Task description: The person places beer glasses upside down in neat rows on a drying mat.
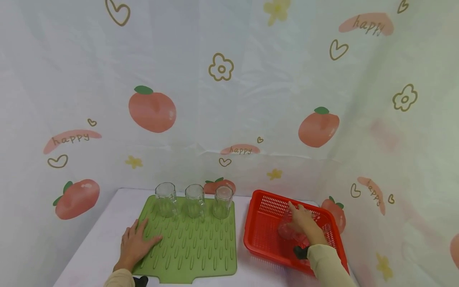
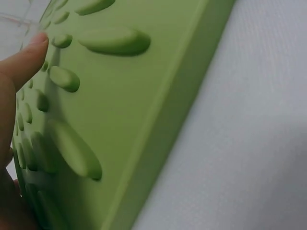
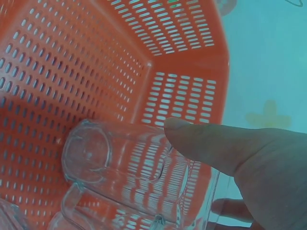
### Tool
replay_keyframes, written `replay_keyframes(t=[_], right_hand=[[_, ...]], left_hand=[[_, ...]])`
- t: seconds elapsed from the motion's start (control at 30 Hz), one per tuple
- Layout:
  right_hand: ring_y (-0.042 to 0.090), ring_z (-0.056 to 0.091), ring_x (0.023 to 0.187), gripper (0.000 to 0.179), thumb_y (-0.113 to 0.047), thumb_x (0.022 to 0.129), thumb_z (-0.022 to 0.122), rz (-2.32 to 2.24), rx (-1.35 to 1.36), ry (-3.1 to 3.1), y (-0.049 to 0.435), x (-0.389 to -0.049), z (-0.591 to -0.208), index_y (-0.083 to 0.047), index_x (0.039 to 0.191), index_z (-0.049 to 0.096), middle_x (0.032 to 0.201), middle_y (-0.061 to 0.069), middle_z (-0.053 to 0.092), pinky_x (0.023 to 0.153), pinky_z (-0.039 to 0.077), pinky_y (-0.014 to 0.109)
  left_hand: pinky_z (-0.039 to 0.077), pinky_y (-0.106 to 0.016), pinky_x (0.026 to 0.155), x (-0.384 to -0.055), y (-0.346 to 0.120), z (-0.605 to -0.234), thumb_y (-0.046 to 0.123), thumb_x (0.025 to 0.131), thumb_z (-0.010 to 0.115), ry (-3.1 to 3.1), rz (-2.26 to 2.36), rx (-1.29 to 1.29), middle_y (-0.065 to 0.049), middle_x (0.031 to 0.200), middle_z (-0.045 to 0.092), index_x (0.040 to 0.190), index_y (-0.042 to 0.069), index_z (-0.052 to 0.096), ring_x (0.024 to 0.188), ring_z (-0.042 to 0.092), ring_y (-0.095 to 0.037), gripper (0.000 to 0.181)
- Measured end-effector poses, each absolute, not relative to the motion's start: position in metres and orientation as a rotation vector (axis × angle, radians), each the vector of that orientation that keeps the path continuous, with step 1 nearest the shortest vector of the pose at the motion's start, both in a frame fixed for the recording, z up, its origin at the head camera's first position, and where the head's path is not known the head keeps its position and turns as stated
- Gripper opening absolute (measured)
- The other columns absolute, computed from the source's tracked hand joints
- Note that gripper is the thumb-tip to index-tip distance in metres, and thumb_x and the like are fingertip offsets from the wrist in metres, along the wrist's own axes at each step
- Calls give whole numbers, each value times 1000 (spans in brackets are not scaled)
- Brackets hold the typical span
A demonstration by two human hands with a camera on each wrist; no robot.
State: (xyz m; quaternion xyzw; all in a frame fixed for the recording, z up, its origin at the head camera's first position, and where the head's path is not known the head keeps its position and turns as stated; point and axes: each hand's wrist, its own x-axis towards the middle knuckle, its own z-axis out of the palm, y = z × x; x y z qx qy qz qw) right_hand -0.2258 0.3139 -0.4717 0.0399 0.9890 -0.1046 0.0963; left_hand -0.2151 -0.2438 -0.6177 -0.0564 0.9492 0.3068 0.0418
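Observation:
In the head view my left hand (image 1: 134,245) rests with spread fingers on the left edge of a green drying mat (image 1: 190,249). The left wrist view has its thumb (image 2: 29,55) over the raised ridges. My right hand (image 1: 305,223) reaches into a red plastic basket (image 1: 250,225). There it grips a clear glass mug (image 3: 127,165) near the rim, thumb on one side and fingers on the other. The mug lies tilted, its handle toward the bottom of the right wrist view. More clear glass (image 3: 9,215) shows beside it in the basket.
Three glass mugs stand in a row along the mat's back edge: a left one (image 1: 166,203), a middle one (image 1: 195,204) and a right one (image 1: 222,205). A white cloth (image 1: 244,263) covers the table. Behind it hangs a printed curtain (image 1: 251,119).

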Motion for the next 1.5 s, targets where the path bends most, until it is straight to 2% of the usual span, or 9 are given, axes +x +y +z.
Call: replay_keyframes(t=[0.27, 0.5, 0.87, 1.1, 1.5], right_hand=[[67, 36, 137, 84, -14, 89, 77, -354, 105, 2903, 310, -227, -469, 0, 158, 31, 153, 43, 32, 105, 36, 79], [58, 50, 130, 74, -14, 90, 77, -362, 54, 2914, 309, -230, -470, 3, 152, 40, 146, 40, 43, 103, 44, 73], [54, 53, 124, 71, -16, 89, 79, -450, 124, 2903, 308, -232, -477, 3, 146, 42, 141, 35, 46, 99, 49, 70], [49, 57, 116, 73, -18, 86, 81, -529, 116, 2942, 313, -229, -478, 2, 145, 43, 136, 32, 47, 94, 53, 68], [51, 56, 115, 72, -20, 86, 79, -528, 97, 3012, 313, -220, -473, 1, 145, 44, 139, 35, 45, 93, 53, 69]], left_hand=[[4, -81, 116, -213, -243, -616, 65, 83, 71, 2925, 919, -149, -36, 164, 5, 160, 3, 23, 146, 1, -69, 110], [3, -81, 116, -214, -244, -617, 66, 83, 71, 2919, 914, -167, -34, 165, 3, 160, 4, 22, 147, 0, -67, 111], [-1, -79, 117, -215, -243, -618, 69, 82, 70, 2891, 915, -182, -32, 166, 0, 161, 6, 21, 148, -3, -65, 113], [2, -79, 118, -214, -239, -617, 66, 82, 72, 2916, 925, -176, -32, 166, 4, 160, 4, 25, 148, 0, -66, 110], [1, -79, 117, -211, -240, -616, 66, 83, 72, 2906, 939, -185, -32, 166, 2, 160, 4, 26, 147, -2, -66, 109]])
